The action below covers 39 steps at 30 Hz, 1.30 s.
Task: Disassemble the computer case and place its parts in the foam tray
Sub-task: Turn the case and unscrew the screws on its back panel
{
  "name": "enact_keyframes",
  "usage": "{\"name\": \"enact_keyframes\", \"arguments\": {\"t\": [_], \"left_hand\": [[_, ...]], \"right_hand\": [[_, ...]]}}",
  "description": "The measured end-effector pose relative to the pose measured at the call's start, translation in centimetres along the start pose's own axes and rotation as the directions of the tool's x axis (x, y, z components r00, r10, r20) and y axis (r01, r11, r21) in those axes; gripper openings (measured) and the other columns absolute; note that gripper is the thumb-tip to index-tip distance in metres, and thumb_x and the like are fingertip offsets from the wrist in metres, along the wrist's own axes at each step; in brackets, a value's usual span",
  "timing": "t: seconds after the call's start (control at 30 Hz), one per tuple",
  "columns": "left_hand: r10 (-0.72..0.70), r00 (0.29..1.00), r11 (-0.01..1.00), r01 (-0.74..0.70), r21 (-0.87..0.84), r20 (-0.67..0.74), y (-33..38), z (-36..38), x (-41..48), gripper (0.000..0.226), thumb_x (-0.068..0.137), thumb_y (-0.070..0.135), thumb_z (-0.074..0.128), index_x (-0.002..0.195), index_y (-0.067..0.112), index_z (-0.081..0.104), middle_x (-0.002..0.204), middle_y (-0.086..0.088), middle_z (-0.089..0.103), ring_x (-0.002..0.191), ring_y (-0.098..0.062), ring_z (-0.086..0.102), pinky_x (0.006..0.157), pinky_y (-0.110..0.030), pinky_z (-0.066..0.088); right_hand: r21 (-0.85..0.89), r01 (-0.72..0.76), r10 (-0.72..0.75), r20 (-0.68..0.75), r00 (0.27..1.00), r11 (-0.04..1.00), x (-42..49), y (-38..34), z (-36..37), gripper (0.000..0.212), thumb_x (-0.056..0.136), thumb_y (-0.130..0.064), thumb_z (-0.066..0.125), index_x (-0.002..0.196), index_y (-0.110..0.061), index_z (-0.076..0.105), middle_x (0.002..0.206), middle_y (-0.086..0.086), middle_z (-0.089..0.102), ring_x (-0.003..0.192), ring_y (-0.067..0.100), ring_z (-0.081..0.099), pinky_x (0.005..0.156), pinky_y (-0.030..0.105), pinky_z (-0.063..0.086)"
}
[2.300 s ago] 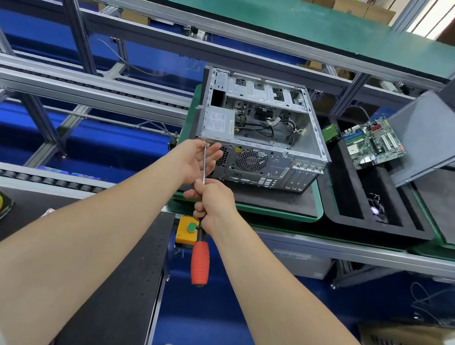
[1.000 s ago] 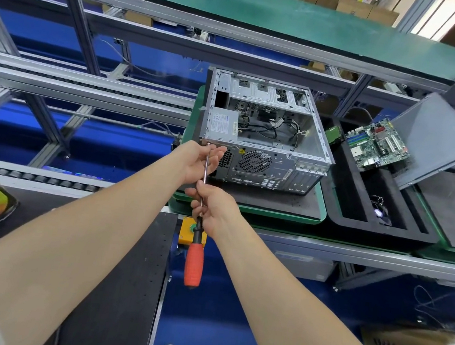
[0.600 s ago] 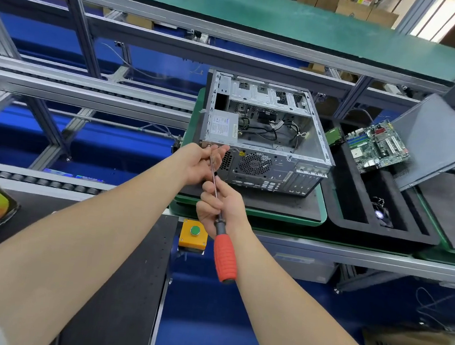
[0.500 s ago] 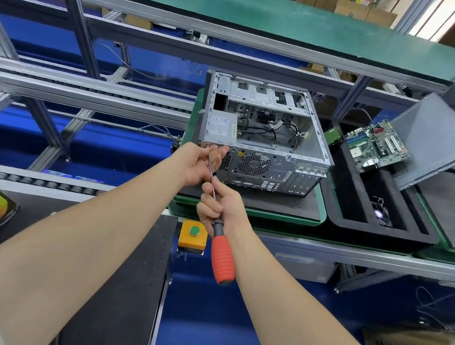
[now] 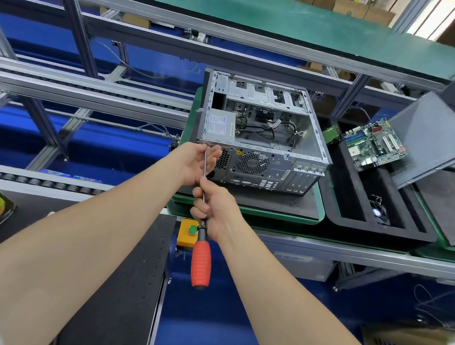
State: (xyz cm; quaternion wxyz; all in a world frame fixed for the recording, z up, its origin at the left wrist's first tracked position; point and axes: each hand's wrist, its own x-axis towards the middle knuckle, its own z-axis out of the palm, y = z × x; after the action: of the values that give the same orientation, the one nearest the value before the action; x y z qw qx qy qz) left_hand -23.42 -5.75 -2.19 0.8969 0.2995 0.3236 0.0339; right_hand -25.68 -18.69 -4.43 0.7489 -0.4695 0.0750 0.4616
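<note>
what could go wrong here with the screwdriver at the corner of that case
1. The right hand grips the screwdriver by its shaft, not the red handle, so the tip may slip off at the computer case corner.
2. The left hand sits right beside the tip; a slip could jab its fingers.
3. A loosened screw could drop off the green pallet edge to the floor, since nothing visible would catch it.

Grey metal, green boards and one orange handle

We see a silver-grey computer case (image 5: 263,136) on a green-edged pallet (image 5: 318,210), a screwdriver (image 5: 201,262) with orange-red handle, a black foam tray (image 5: 383,231), a green motherboard (image 5: 375,145) with blue slots, a yellow box (image 5: 186,231) with green button, and a blue floor (image 5: 204,324).
</note>
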Motion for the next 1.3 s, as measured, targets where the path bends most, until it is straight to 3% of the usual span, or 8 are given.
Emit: {"name": "enact_keyframes", "arguments": {"t": [0.13,0.33,0.57,0.73,0.8,1.03,1.17,1.3], "left_hand": [[-0.001,1.000,1.000,0.001,0.000,-0.012,-0.2,-0.1,0.0,0.029,0.108,0.019,0.045,0.105,0.002,0.069,0.086,-0.004,0.077,0.068,-0.013,0.074,0.046,-0.022,0.053],[-0.001,0.999,1.000,0.001,0.000,-0.036,-0.6,-0.3,0.1,0.022,0.105,0.018,0.046,0.121,0.011,0.060,0.093,0.002,0.078,0.070,-0.014,0.075,0.046,-0.021,0.050],[-0.027,0.999,0.999,0.028,0.037,-0.036,-1.8,0.3,0.5,0.017,0.099,0.017,0.048,0.113,0.015,0.057,0.096,0.004,0.078,0.065,-0.013,0.072,0.046,-0.020,0.047],[-0.084,0.994,0.994,0.088,0.057,-0.076,-3.7,2.3,1.4,0.060,0.103,0.021,0.035,0.059,0.010,0.073,0.085,0.003,0.077,0.062,-0.010,0.068,0.042,-0.019,0.044],[-0.112,0.988,0.984,0.125,0.129,-0.108,-5.1,3.5,1.9,0.054,0.103,0.023,0.031,0.068,0.009,0.070,0.080,0.000,0.077,0.063,-0.013,0.066,0.046,-0.021,0.044],[-0.147,0.985,0.909,0.170,0.381,-0.087,-13.6,11.0,5.1,0.037,0.107,0.027,0.030,0.070,0.020,0.036,0.096,-0.013,0.078,0.080,-0.024,0.074,0.060,-0.029,0.053],[-0.200,0.980,0.847,0.179,0.501,-0.012,-19.3,17.2,7.9,0.035,0.109,0.029,0.036,0.078,0.016,0.045,0.109,-0.011,0.076,0.039,-0.016,0.047,0.036,-0.016,0.031],[-0.149,0.988,0.766,0.083,0.637,0.050,-24.7,23.6,10.8,0.031,0.109,0.030,0.045,0.087,0.012,0.058,0.090,-0.010,0.073,0.034,-0.016,0.041,0.037,-0.018,0.028]], "right_hand": [[-0.016,-0.016,0.015,-0.008,1.000,1.000,0.3,0.0,-0.4,0.015,0.110,-0.021,0.053,0.097,-0.013,0.058,0.066,0.001,0.055,0.036,0.006,0.030,0.034,0.019,0.023],[-0.090,-0.027,0.025,-0.024,0.999,0.996,0.5,0.2,-1.3,0.012,0.109,-0.022,0.054,0.113,-0.011,0.056,0.067,0.001,0.056,0.037,0.007,0.029,0.036,0.020,0.022],[-0.107,0.002,-0.002,-0.003,1.000,0.994,1.1,1.2,-3.3,0.014,0.110,-0.027,0.050,0.113,-0.014,0.056,0.066,0.002,0.054,0.036,0.009,0.025,0.039,0.020,0.016],[-0.157,0.052,-0.053,-0.002,0.999,0.986,1.3,1.5,-6.3,0.029,0.105,-0.046,0.059,0.097,-0.018,0.066,0.063,0.001,0.053,0.037,0.010,0.023,0.039,0.022,0.018],[-0.128,0.105,-0.107,-0.006,0.994,0.986,1.0,1.3,-7.9,0.031,0.104,-0.047,0.060,0.089,-0.021,0.068,0.062,0.002,0.053,0.036,0.010,0.021,0.038,0.022,0.019],[-0.019,0.310,-0.303,-0.266,0.915,0.951,-0.5,-3.7,-15.4,0.028,0.108,-0.038,0.058,0.097,-0.014,0.065,0.058,0.008,0.047,0.033,0.012,0.023,0.039,0.018,0.016],[-0.068,0.364,-0.354,-0.448,0.821,0.929,-1.5,-8.9,-21.6,0.030,0.107,-0.038,0.061,0.087,-0.015,0.064,0.057,0.006,0.043,0.035,0.012,0.027,0.040,0.019,0.017],[-0.095,0.342,-0.336,-0.546,0.768,0.935,-1.9,-14.0,-28.6,0.032,0.106,-0.038,0.061,0.085,-0.014,0.064,0.057,0.004,0.045,0.038,0.013,0.030,0.041,0.023,0.018]]}}
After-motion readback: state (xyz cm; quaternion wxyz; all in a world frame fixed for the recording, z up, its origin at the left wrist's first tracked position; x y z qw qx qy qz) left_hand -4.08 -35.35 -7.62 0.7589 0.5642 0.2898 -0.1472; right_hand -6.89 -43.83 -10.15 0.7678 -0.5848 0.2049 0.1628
